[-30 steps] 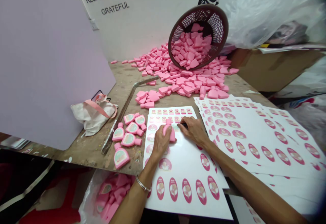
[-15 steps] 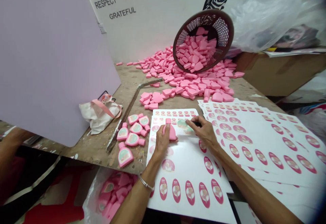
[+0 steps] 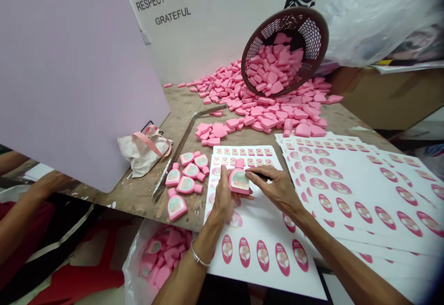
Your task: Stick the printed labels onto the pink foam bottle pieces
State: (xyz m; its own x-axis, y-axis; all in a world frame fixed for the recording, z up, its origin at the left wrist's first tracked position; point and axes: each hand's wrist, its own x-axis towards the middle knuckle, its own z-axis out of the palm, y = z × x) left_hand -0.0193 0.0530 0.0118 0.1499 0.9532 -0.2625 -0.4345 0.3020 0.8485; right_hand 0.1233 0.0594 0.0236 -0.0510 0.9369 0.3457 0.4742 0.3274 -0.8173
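My left hand (image 3: 222, 198) grips a pink bottle-shaped foam piece (image 3: 238, 180) over a white sticker sheet (image 3: 263, 231). An oval sticker now lies on the piece's face. My right hand (image 3: 275, 187) pinches a dark thin tool and its fingertips press the sticker's right edge. Several finished pink pieces with stickers (image 3: 185, 180) lie just left of the sheet on the worn wooden table (image 3: 138, 194).
A tipped brown basket (image 3: 286, 48) spills a heap of plain pink foam pieces (image 3: 263, 106) at the back. More sticker sheets (image 3: 357, 185) fan out right. A cloth bag (image 3: 144, 150), a metal bar (image 3: 180, 148) and a lilac board (image 3: 69, 64) stand left. Another person's arms (image 3: 27, 194) show far left.
My right hand peeled an oval sticker off the sheet and carried it onto the pink piece held in my left hand. Another person's arms came into view at the left.
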